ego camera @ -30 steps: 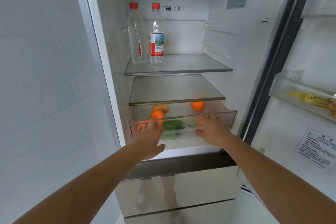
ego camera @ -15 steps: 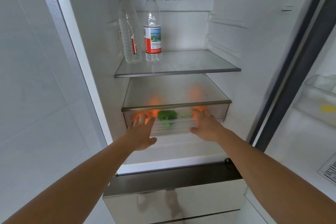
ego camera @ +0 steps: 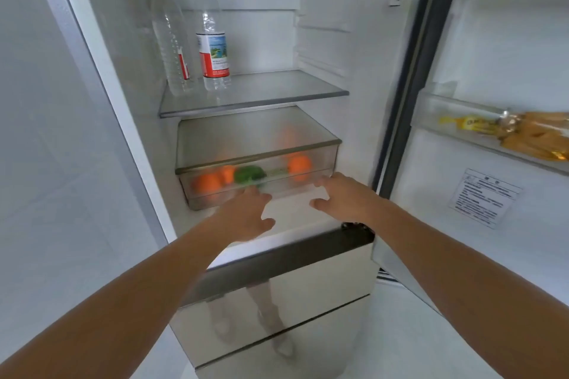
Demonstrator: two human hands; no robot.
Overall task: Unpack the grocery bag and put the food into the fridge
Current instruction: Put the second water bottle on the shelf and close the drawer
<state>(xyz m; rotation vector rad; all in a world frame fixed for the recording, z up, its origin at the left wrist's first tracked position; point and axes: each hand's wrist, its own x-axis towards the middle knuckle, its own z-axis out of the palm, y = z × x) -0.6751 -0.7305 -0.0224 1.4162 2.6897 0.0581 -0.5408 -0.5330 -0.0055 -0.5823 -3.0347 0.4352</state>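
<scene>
Pushed in under the lower glass shelf (ego camera: 246, 135) now, no longer pulled out: clear plastic crisper drawer (ego camera: 326, 160) with round oranges (ego camera: 206, 183) and green vegetable (ego camera: 249, 175) inside. Just before its front, left hand (ego camera: 246, 215) and right hand (ego camera: 341, 197), fingers straight, loosely spread, gripping nothing.

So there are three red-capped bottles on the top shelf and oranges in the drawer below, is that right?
Not quite. The head view shows only two, a left bottle and a right bottle, both red-capped, on the top shelf. Oranges are in the drawer below.
</scene>
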